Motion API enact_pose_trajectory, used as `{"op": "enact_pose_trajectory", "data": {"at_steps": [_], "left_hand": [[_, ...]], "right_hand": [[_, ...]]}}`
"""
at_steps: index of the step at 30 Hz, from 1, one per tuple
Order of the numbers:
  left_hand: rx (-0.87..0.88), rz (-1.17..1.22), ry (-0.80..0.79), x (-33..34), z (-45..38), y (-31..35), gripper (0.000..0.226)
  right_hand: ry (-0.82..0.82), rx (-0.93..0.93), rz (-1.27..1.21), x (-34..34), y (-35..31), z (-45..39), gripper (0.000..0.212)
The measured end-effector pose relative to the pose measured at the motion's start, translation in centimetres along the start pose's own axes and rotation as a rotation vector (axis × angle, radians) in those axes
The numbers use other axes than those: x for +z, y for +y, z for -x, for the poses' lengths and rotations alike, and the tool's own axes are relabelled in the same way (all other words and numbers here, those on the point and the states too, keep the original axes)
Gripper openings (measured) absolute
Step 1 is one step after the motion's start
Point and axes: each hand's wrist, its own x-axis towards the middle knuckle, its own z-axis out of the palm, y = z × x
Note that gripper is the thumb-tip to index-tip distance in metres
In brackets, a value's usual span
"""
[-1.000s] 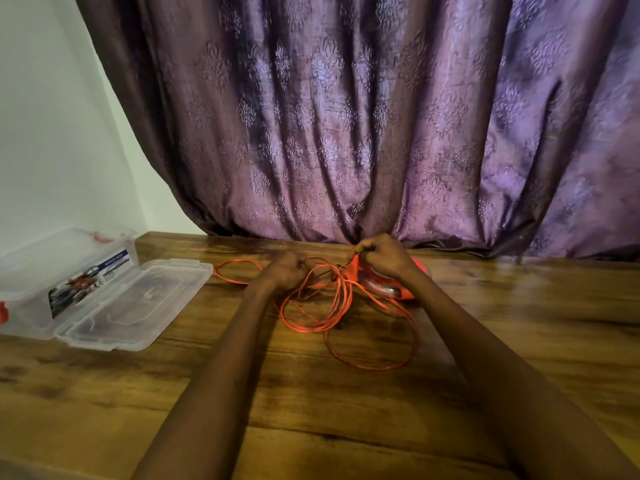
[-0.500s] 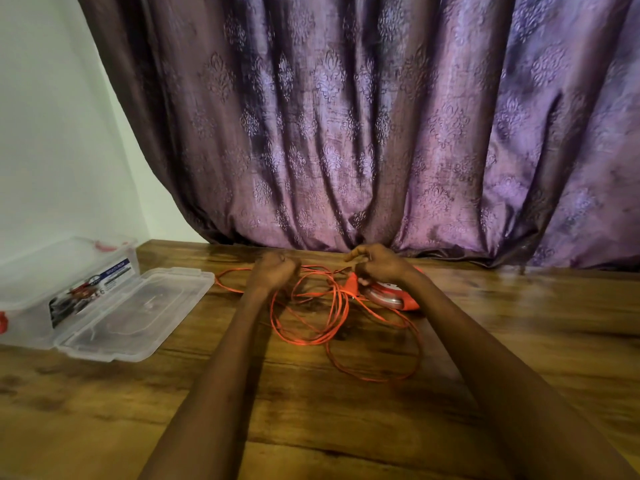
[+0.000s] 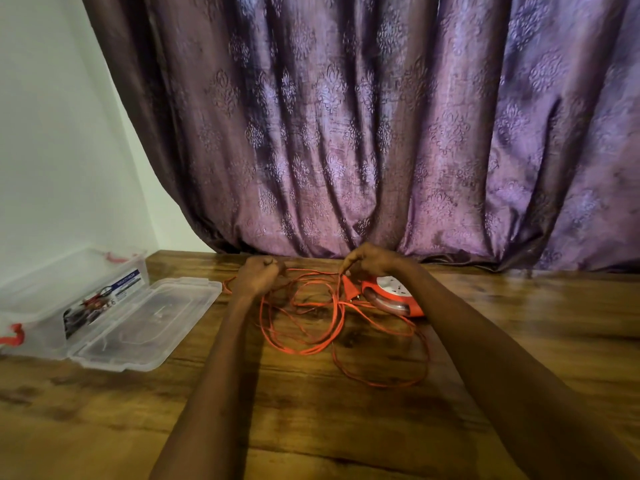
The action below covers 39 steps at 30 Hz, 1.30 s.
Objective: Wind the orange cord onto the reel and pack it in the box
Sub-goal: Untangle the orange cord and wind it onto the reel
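Loose loops of the orange cord [image 3: 313, 346] lie tangled on the wooden table [image 3: 346, 427] in front of me. The orange reel [image 3: 394, 296], with a white socket face, lies flat to the right of the tangle, under my right wrist. My left hand [image 3: 258, 275] is curled round strands of the cord at the far left of the tangle. My right hand [image 3: 369, 261] pinches the cord just above its orange plug [image 3: 348, 284], close to the reel. The clear plastic box [image 3: 74, 282] stands open at the left, its lid [image 3: 152, 320] folded out flat on the table.
A purple patterned curtain [image 3: 346, 133] hangs along the table's far edge, right behind my hands. A white wall [image 3: 52, 150] closes the left side behind the box. The box carries a printed label [image 3: 104, 299] and red latches [image 3: 14, 336].
My right hand has lifted off the reel, so its white face now shows, and pinches the cord by the plug. Both hands sit slightly farther from me; the view tilted up.
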Motion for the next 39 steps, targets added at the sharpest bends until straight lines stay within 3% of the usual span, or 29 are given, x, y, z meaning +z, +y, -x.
{"op": "enact_pose_trajectory", "data": {"at_steps": [5,8,12,15,17,20,23,26,29,32,35,39], "left_hand": [[-0.019,0.072,0.176,-0.3,0.0,-0.7,0.028],[-0.044,0.139,0.262,0.1,0.3,-0.6,0.019],[-0.114,0.185,0.458,-0.2,1.0,-0.5,0.023],[-0.185,0.182,0.514,-0.4,1.2,-1.0,0.025],[-0.263,0.168,0.51,-0.7,1.2,-1.6,0.027],[-0.291,0.105,0.459,-0.9,1.2,-2.6,0.029],[-0.126,0.025,0.43,-0.4,1.3,-1.8,0.029],[0.063,0.061,0.291,1.2,1.7,1.2,0.023],[0.2,0.09,0.152,3.1,2.5,3.9,0.017],[0.258,0.157,0.023,4.5,3.0,5.0,0.016],[0.259,0.209,-0.006,5.1,3.2,5.1,0.015],[0.228,0.317,0.003,4.8,3.4,5.1,0.016]], "right_hand": [[0.045,-0.022,-0.24,-0.2,1.6,0.6,0.023],[0.056,-0.025,-0.156,0.0,1.5,1.1,0.023],[0.101,-0.033,-0.029,0.4,1.0,1.5,0.025],[0.209,-0.013,0.057,-0.1,1.5,2.1,0.022],[0.242,0.023,0.206,-1.2,2.4,3.0,0.018],[0.156,0.095,0.412,-3.1,4.3,4.9,0.015],[0.077,0.16,0.477,-4.5,5.5,6.6,0.023],[0.089,0.222,0.478,-5.2,6.3,7.8,0.045],[0.166,0.386,0.356,-5.0,7.4,8.4,0.063],[0.163,0.497,0.144,-4.5,7.4,8.8,0.045],[0.161,0.581,-0.124,-4.2,7.3,9.1,0.027],[0.195,0.545,-0.451,-3.9,7.7,9.3,0.03]]}}
